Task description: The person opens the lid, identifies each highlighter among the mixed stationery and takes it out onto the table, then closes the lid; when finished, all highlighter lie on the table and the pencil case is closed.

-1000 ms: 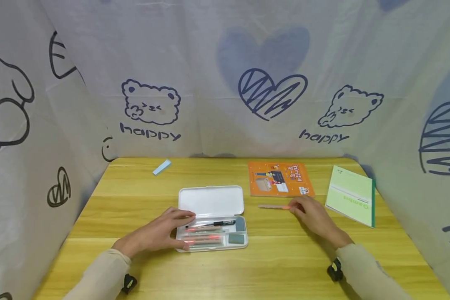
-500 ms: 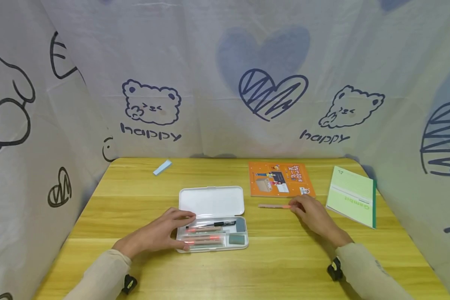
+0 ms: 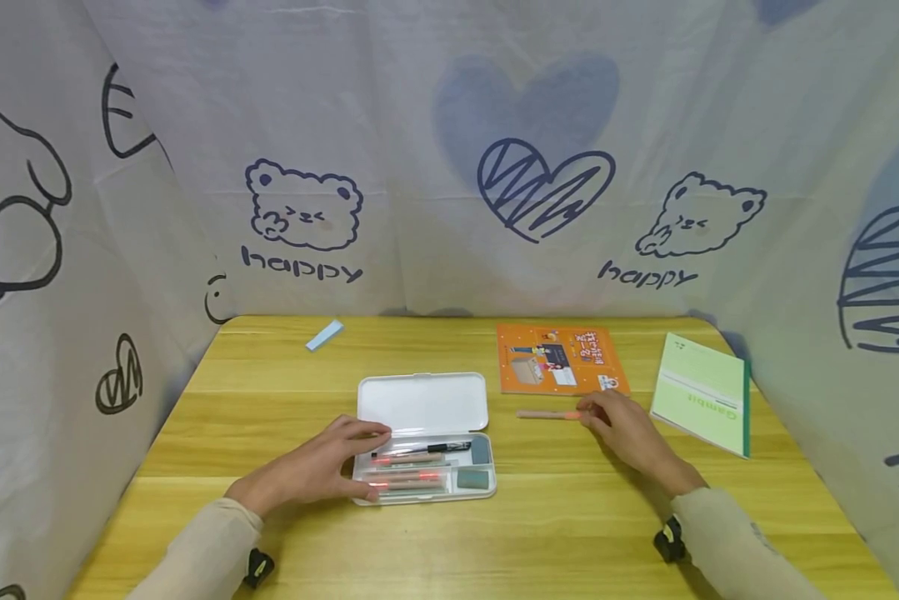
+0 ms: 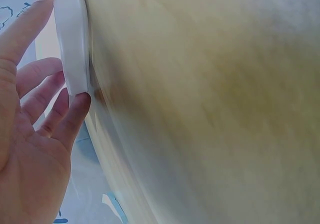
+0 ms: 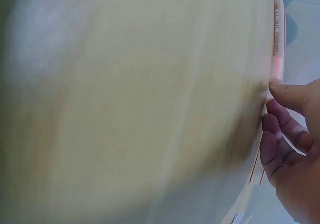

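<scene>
An open white pencil case [image 3: 422, 406] lies on the table, lid folded back. My left hand [image 3: 308, 468] holds its left end, thumb at the front edge and fingers near the hinge; the left wrist view shows the fingertips against the white case end [image 4: 75, 44]. Inside lie a black pen [image 3: 449, 447], several beige pens with glowing pink parts, and grey-green blocks [image 3: 472, 478]. To the right, my right hand [image 3: 632, 437] pinches the orange-pink end of a beige pen [image 3: 545, 414]. That pen's barrel [image 5: 278, 29] shows printing in the right wrist view; its gripped end is hidden.
An orange book [image 3: 524, 358] lies just behind the right hand. Right of it is a green notebook [image 3: 700, 392]. A small light-blue strip [image 3: 324, 335] lies at the back left of the wooden table [image 3: 494, 550]. Printed cloth [image 3: 419, 108] surrounds the table's back and sides.
</scene>
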`<state>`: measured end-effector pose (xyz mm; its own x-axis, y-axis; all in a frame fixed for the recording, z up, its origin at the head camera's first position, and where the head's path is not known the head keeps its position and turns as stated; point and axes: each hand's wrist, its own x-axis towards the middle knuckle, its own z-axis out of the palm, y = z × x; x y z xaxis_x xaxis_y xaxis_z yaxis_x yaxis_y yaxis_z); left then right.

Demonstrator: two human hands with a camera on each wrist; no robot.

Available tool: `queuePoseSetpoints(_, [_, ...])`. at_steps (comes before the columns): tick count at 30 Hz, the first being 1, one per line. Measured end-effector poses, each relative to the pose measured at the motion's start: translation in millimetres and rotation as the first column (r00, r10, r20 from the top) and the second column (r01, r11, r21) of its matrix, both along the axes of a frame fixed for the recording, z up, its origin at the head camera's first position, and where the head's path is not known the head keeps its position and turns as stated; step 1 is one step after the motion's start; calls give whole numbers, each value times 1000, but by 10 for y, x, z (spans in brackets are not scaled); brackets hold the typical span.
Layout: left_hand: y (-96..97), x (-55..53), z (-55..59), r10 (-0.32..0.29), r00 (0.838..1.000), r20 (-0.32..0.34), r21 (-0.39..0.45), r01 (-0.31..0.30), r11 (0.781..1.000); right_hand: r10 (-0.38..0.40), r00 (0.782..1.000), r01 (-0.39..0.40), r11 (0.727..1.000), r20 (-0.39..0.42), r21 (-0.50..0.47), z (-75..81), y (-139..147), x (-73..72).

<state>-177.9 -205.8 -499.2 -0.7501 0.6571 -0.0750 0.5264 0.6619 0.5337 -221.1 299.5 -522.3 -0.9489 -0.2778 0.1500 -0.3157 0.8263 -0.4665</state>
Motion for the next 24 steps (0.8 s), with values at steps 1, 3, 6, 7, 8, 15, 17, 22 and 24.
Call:
queuePoseSetpoints(1, [0, 0, -1, 0, 1000, 1, -3, 0, 1000, 1, 1000, -1, 1000, 4, -1, 11, -1, 6])
queuePoseSetpoints(3, [0, 0, 1, 0, 1000, 2, -4, 0, 1000, -7, 1000, 7, 1000, 3, -4, 42, -8, 22])
queuePoseSetpoints(6, [-2, -3, 6, -8, 1000, -8, -5, 8, 1000, -17, 999, 16, 1000, -27, -9, 106, -62, 47])
queuePoseSetpoints(7, [-3, -4, 8, -9, 1000, -8, -2, 9, 1000, -11, 999, 11, 1000, -40, -16, 136, -102, 56])
queuePoseSetpoints(8, [-3, -6, 10, -9, 1000, -8, -2, 9, 1000, -6, 999, 5, 1000, -52, -23, 163, -151, 66])
queuePoseSetpoints(15, [2, -2, 23, -5, 1000, -2, -5, 5, 1000, 113, 991, -117, 991, -66, -66, 336, -748, 191])
queuePoseSetpoints(17, [3, -1, 19, -1, 1000, 4, -6, 1, 1000, 162, 985, -166, 984, -55, -72, 354, -941, 245])
queuePoseSetpoints(22, [-2, -1, 10, -7, 1000, -8, -9, 7, 1000, 290, 957, -289, 955, 12, -64, 326, -1375, 386])
queuePoseSetpoints(24, [-6, 2, 12, -11, 1000, -12, -4, 11, 1000, 329, 944, -327, 944, 27, -47, 291, -1515, 421])
